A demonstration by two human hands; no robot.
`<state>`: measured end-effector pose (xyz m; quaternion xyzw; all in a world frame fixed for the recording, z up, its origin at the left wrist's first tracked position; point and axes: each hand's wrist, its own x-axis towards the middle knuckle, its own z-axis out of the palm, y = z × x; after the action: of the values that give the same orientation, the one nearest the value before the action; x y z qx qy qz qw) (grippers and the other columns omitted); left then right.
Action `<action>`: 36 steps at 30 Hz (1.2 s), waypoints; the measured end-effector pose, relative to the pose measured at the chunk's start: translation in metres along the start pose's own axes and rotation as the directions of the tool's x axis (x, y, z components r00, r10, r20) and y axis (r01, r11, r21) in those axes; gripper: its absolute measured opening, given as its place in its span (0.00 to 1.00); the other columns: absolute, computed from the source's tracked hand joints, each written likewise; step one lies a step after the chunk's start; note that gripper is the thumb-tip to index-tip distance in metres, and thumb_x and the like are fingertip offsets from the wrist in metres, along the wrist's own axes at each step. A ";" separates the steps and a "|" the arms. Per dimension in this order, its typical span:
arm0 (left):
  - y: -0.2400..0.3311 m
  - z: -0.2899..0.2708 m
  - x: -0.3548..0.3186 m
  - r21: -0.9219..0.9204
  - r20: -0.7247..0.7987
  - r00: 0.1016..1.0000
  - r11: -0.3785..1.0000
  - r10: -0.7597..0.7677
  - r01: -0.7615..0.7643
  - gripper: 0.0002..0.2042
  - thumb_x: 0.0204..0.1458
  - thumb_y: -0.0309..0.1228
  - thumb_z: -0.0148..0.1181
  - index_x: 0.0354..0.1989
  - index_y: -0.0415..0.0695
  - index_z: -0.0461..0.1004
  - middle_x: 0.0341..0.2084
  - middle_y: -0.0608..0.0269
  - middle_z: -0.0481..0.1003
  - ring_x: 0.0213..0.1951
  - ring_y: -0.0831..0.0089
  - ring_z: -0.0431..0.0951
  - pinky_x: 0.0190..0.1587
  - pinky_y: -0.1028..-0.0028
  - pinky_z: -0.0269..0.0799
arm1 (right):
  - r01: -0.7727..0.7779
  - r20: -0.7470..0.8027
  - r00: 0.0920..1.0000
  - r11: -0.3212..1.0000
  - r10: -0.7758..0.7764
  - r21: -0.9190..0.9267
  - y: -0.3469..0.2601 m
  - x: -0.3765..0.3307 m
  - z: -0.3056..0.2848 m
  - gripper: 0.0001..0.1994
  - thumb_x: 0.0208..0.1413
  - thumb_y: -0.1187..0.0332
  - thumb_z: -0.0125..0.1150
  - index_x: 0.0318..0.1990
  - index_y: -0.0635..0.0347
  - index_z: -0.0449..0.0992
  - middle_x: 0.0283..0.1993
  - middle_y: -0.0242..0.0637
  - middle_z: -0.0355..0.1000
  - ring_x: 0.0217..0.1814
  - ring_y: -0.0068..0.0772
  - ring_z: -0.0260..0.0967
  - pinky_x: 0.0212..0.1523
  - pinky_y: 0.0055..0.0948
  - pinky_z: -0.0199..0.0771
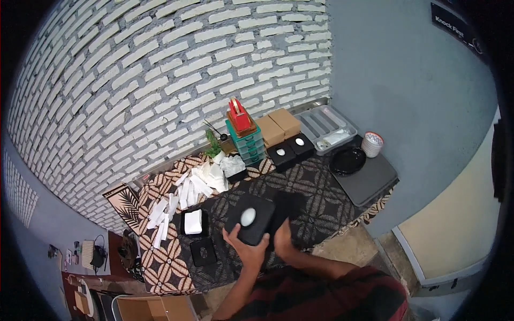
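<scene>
A black square box (258, 209) with a smooth white oval piece (248, 216) on its upper face is held over the table's near edge. My left hand (247, 247) grips its lower edge, thumb and fingers spread around the near corners. Close by its right side is my right hand (282, 239); its fingers are mostly hidden, and whether they touch the box is unclear. Left of the box sits a black open tray (203, 232) with a stack of white sheets (193, 222). Nearer to me lies a flat black piece (203, 252) with an oval outline in its middle.
White paper strips (187, 191) lie at the left. Along the wall stand a green drawer unit (249, 145) topped by a red tape dispenser (237, 115), brown cartons (284, 122), and two black boxes (282, 160) with white ovals. Right are a compartment tray (334, 125), black plate (348, 160) and stacked bowls (372, 144).
</scene>
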<state>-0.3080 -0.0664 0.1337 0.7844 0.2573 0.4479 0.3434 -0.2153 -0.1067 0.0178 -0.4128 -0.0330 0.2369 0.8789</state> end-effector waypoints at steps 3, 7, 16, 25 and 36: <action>0.002 -0.012 0.005 -0.040 0.059 0.996 0.997 -0.060 0.063 0.44 0.37 0.32 0.77 0.62 0.42 0.55 0.63 0.37 0.48 0.69 0.41 0.45 0.69 0.48 0.41 | 0.060 -0.086 0.952 0.454 -0.294 -0.889 0.053 -0.034 -0.008 0.23 0.73 0.67 0.32 0.70 0.69 0.48 0.66 0.50 0.59 0.67 0.45 0.58 0.71 0.37 0.52; -0.005 -0.041 -0.019 -0.051 0.035 0.999 0.999 0.017 -0.015 0.48 0.35 0.36 0.78 0.64 0.42 0.52 0.64 0.36 0.46 0.69 0.43 0.45 0.69 0.49 0.41 | -0.172 0.028 0.981 0.925 0.193 -0.338 -0.080 -0.074 0.068 0.27 0.72 0.61 0.33 0.70 0.71 0.45 0.67 0.49 0.58 0.69 0.47 0.58 0.71 0.40 0.52; 0.006 -0.097 -0.061 -0.157 0.281 0.927 0.965 0.247 -0.209 0.52 0.42 0.73 0.57 0.64 0.40 0.54 0.61 0.39 0.49 0.62 0.48 0.55 0.64 0.50 0.52 | -0.057 0.163 0.986 0.992 0.038 0.117 -0.056 -0.123 -0.009 0.22 0.66 0.58 0.47 0.61 0.63 0.66 0.62 0.43 0.67 0.64 0.42 0.66 0.65 0.45 0.64; 0.020 -0.137 -0.057 -0.546 0.466 0.697 0.797 0.545 -0.258 0.63 0.23 0.41 0.86 0.70 0.50 0.46 0.65 0.38 0.45 0.66 0.38 0.53 0.67 0.47 0.55 | -0.606 0.312 0.792 0.741 0.525 0.289 -0.105 -0.166 -0.054 0.25 0.67 0.51 0.46 0.63 0.60 0.67 0.60 0.43 0.71 0.59 0.41 0.71 0.62 0.43 0.71; 0.033 -0.090 -0.120 0.009 0.353 0.929 0.993 -0.115 0.120 0.68 0.26 0.42 0.83 0.72 0.46 0.34 0.67 0.32 0.35 0.68 0.37 0.45 0.67 0.47 0.51 | -0.188 -0.014 0.981 0.923 0.194 -0.337 -0.093 -0.214 -0.023 0.29 0.65 0.51 0.49 0.62 0.68 0.62 0.64 0.48 0.63 0.66 0.46 0.62 0.67 0.45 0.58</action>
<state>-0.4398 -0.1454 0.1282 0.8329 0.2352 0.2803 0.4152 -0.3631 -0.2685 0.1009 -0.5557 -0.0411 0.3162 0.7678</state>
